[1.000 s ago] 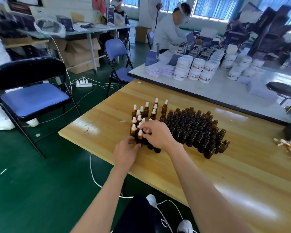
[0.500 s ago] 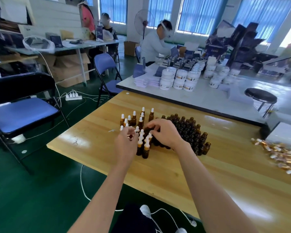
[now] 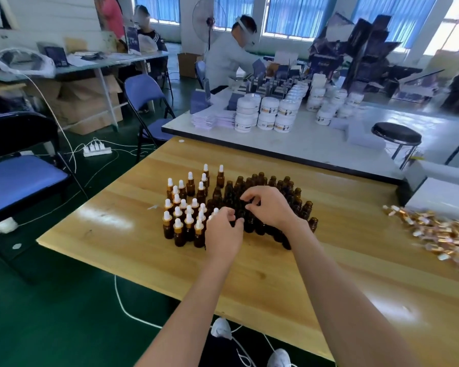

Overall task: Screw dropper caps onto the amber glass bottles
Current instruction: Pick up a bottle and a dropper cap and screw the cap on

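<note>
Work table: a pale wooden table (image 3: 249, 274) with both of the person's bare forearms reaching across it from the near edge.
Capped bottles: amber bottles with white dropper tops (image 3: 186, 207) stand upright in a loose cluster on the left part of the group, some touching each other.
Uncapped bottles: a tight block of dark amber bottles (image 3: 276, 185) with bare necks stands just right of the capped ones, the two groups meeting under the hands.
Left hand: the left hand (image 3: 223, 234) sits at the seam between the two groups, its fingers curled down towards a dark bottle; from here I cannot tell whether it grips the bottle or only touches it.
Right hand: the right hand (image 3: 269, 207) hovers low over the uncapped block, thumb and forefinger drawn close together (whether anything is pinched between them is hidden).
Loose caps: a heap of gold-collared dropper caps (image 3: 440, 234) lies at the table's right edge, well apart from the bottles.
Next table: stacked white jars (image 3: 270, 112) on a white tabletop beyond, where a person in a pale top (image 3: 228, 56) leans over the far end.
Floor side: a blue folding chair (image 3: 19, 176) and a power strip (image 3: 97, 149) on the green floor to the left.
</note>
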